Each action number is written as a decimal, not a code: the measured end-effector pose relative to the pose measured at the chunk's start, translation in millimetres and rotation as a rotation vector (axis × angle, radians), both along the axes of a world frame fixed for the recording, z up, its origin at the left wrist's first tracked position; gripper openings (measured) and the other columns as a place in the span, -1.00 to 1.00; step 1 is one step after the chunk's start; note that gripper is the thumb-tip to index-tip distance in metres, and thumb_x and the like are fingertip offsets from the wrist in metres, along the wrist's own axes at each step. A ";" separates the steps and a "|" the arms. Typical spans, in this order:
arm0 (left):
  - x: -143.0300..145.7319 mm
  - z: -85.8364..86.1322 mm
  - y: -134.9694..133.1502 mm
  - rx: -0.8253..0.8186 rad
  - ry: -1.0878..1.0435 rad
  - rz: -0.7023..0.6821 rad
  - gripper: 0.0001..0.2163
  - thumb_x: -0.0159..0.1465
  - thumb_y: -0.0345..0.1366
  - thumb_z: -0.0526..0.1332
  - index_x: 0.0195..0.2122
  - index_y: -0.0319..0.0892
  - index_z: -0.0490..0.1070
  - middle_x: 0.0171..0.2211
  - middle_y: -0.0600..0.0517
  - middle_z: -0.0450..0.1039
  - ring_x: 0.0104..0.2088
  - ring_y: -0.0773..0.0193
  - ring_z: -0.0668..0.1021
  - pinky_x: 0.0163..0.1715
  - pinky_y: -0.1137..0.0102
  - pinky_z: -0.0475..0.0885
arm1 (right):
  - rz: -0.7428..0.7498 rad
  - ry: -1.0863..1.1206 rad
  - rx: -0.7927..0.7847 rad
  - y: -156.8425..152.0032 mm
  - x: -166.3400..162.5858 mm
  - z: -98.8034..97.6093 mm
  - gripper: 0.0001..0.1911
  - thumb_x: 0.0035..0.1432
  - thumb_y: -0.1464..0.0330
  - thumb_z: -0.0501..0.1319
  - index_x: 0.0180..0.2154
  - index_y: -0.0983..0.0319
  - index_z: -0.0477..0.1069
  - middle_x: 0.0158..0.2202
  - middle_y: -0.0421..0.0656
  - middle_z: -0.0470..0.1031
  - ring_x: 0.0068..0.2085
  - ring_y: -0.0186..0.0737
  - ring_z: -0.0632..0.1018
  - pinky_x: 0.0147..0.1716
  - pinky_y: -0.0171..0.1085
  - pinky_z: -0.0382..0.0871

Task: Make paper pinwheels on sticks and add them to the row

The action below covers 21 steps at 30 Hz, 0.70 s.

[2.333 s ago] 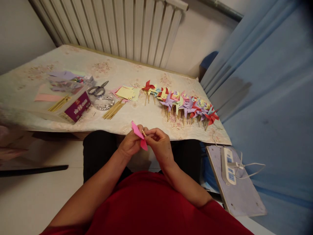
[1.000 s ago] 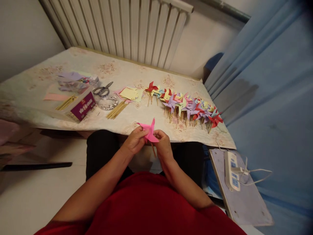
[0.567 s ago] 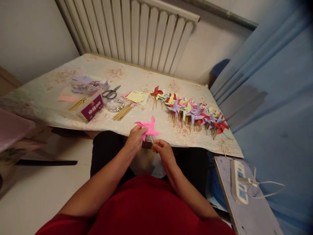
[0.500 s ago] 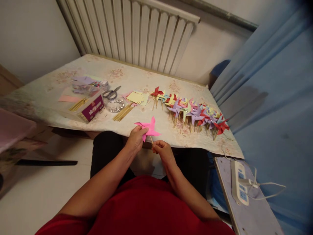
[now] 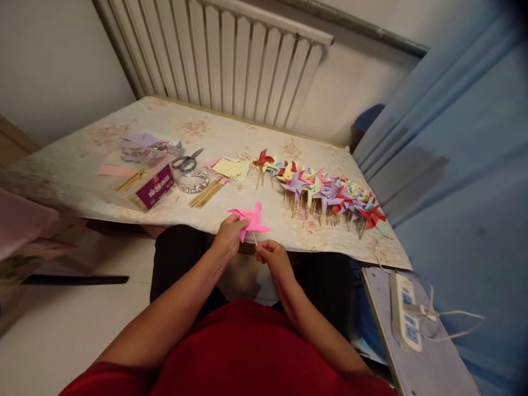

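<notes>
A pink paper pinwheel (image 5: 256,218) is held up just over the table's front edge. My left hand (image 5: 229,235) pinches it at the left side, thumb across the paper near its middle. Below the pinwheel a thin wooden stick (image 5: 254,238) slants down, and my right hand (image 5: 273,256) grips its lower part between thumb and fingers. The stick's upper end is hidden behind the paper.
Finished pinwheels (image 5: 328,192) crowd the table's right side. To the left lie loose sticks (image 5: 207,192), paper squares (image 5: 229,168), a round dish of pins (image 5: 193,182), scissors (image 5: 187,160) and a purple-fronted box (image 5: 154,188). A power strip (image 5: 406,313) rests at lower right.
Both hands keep the same hold on the pinwheel and its stick. The whole view has shifted slightly; nothing on the table has visibly moved.
</notes>
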<state>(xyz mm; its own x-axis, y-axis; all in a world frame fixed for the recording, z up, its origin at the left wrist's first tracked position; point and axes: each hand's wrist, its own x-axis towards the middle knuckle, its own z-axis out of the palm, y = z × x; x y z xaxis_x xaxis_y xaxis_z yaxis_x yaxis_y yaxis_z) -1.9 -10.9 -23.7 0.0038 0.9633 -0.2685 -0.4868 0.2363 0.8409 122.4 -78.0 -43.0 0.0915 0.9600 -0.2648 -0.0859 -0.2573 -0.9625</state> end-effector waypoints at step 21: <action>-7.2 -22.7 90.1 -0.005 -0.100 -0.184 -0.73 -0.17 -0.31 0.41 -0.49 -0.25 0.37 -0.58 0.14 0.35 -0.57 0.44 0.33 -0.53 0.51 0.19 | -0.092 -0.049 -0.026 77.1 -10.0 -20.8 -0.76 -0.19 0.23 0.31 -0.49 0.26 0.43 -0.64 -0.28 0.40 -0.59 -0.38 0.33 -0.52 -0.35 0.12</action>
<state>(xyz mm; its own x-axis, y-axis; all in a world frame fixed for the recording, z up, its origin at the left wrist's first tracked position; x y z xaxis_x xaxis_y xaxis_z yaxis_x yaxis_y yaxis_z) -9.1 79.1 -46.3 0.2062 0.9427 -0.2624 -0.5161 0.3326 0.7893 112.5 -0.9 -63.8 0.1926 0.9398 -0.2822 -0.0634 -0.2751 -0.9593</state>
